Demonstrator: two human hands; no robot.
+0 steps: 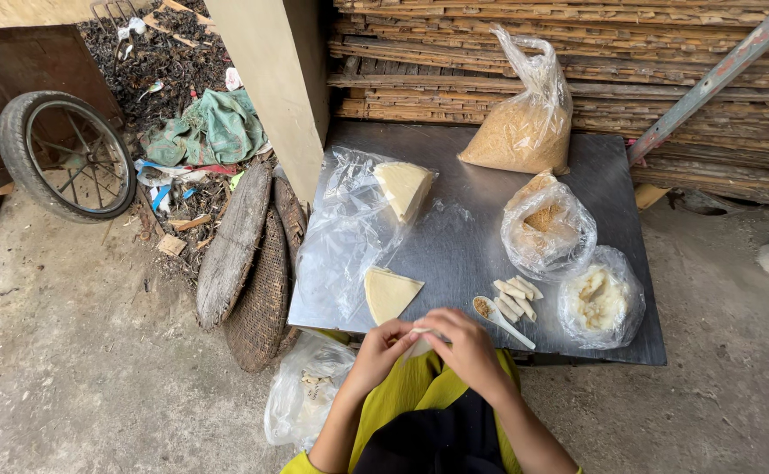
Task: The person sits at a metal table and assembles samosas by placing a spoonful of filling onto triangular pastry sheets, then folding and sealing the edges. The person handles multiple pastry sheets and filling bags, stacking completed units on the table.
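Both hands together at the near edge of the bench (463, 237), left hand (382, 344) and right hand (465, 344) pinched on one small pale wrapper (418, 346), held just above the lap. On the bench close by: a folded wrapper stack (388, 293), a white spoon (500, 319) with filling, a few finished rolls (516, 297), a bag of white dough (601, 298). Two bags of brown crumbs (525, 132) sit further back.
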